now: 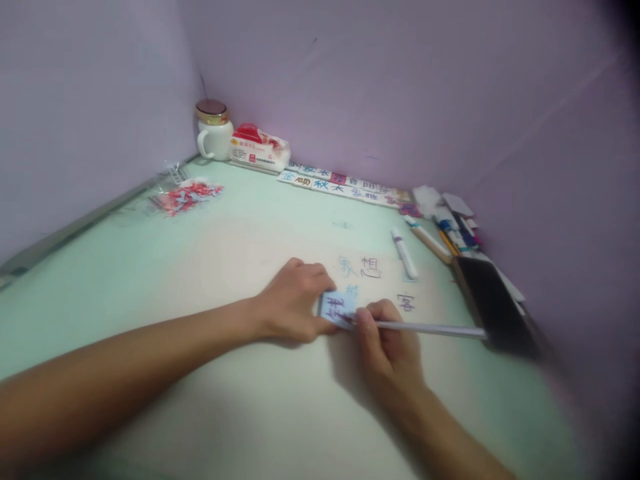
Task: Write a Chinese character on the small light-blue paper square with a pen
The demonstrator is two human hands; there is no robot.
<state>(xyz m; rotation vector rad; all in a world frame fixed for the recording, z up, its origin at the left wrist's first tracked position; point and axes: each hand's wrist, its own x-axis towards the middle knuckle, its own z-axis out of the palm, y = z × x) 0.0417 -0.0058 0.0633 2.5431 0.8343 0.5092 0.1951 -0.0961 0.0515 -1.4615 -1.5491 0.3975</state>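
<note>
Between its thumb and fingers, my left hand [300, 300] holds a small light-blue square block [336, 308], pressed to the table surface. A dark purple character marks the block's top. My right hand [393, 343] pinches a slim, silvery pen-shaped tool [430, 328] close to its tip. That tip meets the right edge of the block, and blur hides its exact shape. The tool's long shaft points out to the right. Just beyond my hands, handwritten characters [370, 268] in blue and purple show on the pale table surface.
A capped white marker [404, 253] lies beyond my right hand. At right rests a dark phone-like slab [493, 303] near pens [447, 237]. Character tiles [340, 189] line the back wall, beside a tissue pack [260, 148] and lidded mug [215, 137]. Red and pale scraps [190, 195] lie left.
</note>
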